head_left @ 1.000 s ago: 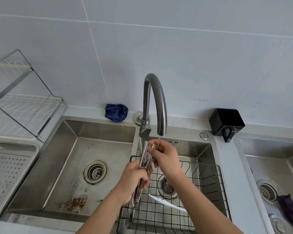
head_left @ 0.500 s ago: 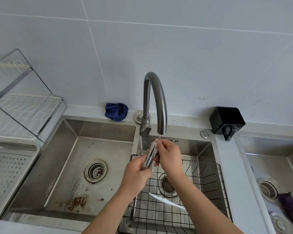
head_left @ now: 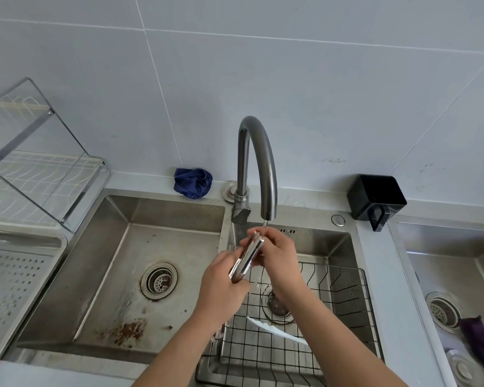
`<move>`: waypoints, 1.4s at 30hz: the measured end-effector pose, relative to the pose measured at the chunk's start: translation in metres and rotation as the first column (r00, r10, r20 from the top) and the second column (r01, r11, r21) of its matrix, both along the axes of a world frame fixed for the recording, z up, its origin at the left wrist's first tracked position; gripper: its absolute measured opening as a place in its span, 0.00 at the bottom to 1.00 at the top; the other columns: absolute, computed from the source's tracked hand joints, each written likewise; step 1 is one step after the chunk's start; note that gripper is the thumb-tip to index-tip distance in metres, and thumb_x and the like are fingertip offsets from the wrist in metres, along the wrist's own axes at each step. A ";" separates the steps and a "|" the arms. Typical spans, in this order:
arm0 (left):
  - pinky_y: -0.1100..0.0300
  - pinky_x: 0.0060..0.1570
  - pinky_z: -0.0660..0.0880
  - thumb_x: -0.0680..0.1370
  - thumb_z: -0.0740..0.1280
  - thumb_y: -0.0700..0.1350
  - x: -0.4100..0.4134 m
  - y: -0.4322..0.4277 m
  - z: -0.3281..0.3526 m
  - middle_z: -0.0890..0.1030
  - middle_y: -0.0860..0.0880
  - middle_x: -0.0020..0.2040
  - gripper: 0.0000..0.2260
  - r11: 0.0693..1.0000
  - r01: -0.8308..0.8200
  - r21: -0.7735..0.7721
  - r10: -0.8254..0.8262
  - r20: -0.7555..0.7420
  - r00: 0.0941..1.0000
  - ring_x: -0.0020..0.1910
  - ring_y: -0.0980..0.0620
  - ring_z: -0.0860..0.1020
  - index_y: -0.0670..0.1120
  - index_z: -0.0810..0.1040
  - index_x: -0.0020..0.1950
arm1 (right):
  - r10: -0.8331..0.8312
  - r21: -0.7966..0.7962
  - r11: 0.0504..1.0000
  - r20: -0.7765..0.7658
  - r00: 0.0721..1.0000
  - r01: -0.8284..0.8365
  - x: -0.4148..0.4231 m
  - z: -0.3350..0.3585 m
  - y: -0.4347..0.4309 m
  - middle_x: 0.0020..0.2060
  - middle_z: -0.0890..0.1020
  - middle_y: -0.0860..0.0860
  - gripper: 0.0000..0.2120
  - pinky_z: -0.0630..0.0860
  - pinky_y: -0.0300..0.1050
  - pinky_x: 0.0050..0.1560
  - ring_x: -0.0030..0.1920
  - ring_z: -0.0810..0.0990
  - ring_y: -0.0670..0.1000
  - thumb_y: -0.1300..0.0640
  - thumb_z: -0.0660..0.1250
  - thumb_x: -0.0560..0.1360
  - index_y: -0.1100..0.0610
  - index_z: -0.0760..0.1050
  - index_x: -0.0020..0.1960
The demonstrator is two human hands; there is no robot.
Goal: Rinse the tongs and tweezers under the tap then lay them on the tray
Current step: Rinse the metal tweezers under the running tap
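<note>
Both hands hold shiny metal tongs (head_left: 246, 258) under the curved grey tap (head_left: 266, 169), where a thin stream of water runs onto the upper end. My left hand (head_left: 221, 286) grips the lower part of the tongs. My right hand (head_left: 277, 255) closes around their upper end, just below the spout. The tongs slant from lower left up to the right, and their lower end is hidden behind my left hand. A perforated steel tray (head_left: 14, 280) lies at the far left. I see no tweezers that I can tell apart.
A black wire basket (head_left: 347, 297) sits in the right basin with a white strip-like item (head_left: 274, 329) in it. The left basin (head_left: 118, 275) has rust stains. A dish rack (head_left: 39, 169), a blue cloth (head_left: 192, 182) and a black holder (head_left: 376, 198) line the back. Another sink (head_left: 453, 275) is at right.
The tongs have been drawn up through my left hand, so less of them shows below it. Both hands stay under the tap, with the tongs slanting more.
</note>
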State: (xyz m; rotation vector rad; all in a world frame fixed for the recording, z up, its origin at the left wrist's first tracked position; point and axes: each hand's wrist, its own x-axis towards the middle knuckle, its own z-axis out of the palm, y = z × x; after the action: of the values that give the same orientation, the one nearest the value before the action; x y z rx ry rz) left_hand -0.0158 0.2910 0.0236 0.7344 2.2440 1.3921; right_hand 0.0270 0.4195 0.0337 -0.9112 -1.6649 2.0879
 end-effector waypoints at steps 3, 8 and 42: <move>0.68 0.36 0.68 0.68 0.66 0.32 -0.002 -0.001 -0.002 0.72 0.59 0.38 0.25 0.999 0.022 0.035 -0.022 0.009 1.000 0.33 0.57 0.71 0.62 0.81 0.52 | -0.010 -0.009 1.000 -0.026 1.000 0.010 0.000 0.001 0.004 0.38 0.85 0.63 0.10 0.78 0.44 0.30 0.30 0.79 0.53 0.60 0.65 0.82 0.59 0.83 0.45; 0.51 0.36 0.71 0.66 0.66 0.38 -0.006 -0.001 -0.009 0.71 0.52 0.29 0.07 0.996 -0.083 0.026 0.075 0.214 0.974 0.32 0.45 0.72 0.50 0.77 0.34 | 0.094 0.026 0.995 -0.060 0.994 -0.092 0.001 0.002 0.005 0.38 0.85 0.60 0.09 0.79 0.46 0.35 0.32 0.79 0.50 0.63 0.67 0.80 0.56 0.84 0.46; 0.59 0.33 0.69 0.75 0.71 0.45 -0.016 -0.021 0.022 0.76 0.55 0.38 0.18 0.901 -0.157 -0.405 -0.069 -0.490 0.869 0.36 0.53 0.74 0.55 0.81 0.65 | 0.109 -0.038 0.994 0.055 0.993 -0.107 0.004 -0.012 -0.002 0.35 0.84 0.63 0.10 0.85 0.50 0.39 0.33 0.83 0.56 0.68 0.66 0.79 0.61 0.82 0.58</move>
State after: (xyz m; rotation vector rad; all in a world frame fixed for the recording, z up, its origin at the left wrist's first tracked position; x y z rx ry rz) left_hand -0.0315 0.2700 0.0455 0.9591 2.8443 0.7045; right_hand 0.0312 0.4178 0.0215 -0.9185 -1.7475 2.1871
